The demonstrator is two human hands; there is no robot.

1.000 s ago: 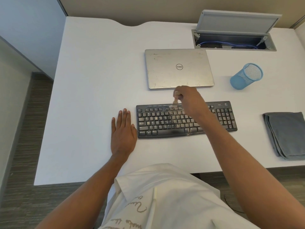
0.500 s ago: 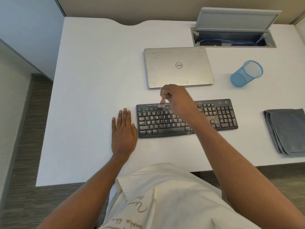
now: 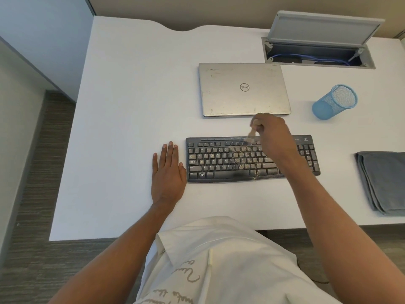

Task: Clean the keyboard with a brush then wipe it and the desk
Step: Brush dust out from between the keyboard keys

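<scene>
Keyboard (image 3: pixel 252 160) lies lengthwise across frame centre; right hand (image 3: pixel 270 133) grips a brush (image 3: pixel 252 137) over its top row (nearer), left hand (image 3: pixel 167 174) rests flat just left.

You are at an office workstation: a white desk (image 3: pixel 131 102) with a built-in cable hatch (image 3: pixel 324 27), lid raised over blue cables (image 3: pixel 291 55), a closed laptop (image 3: pixel 243 89), a keyboard (image 3: pixel 219 160), a mesh pen cup (image 3: pixel 334 102), a partition panel (image 3: pixel 43 36) and grey carpet (image 3: pixel 32 183).
</scene>
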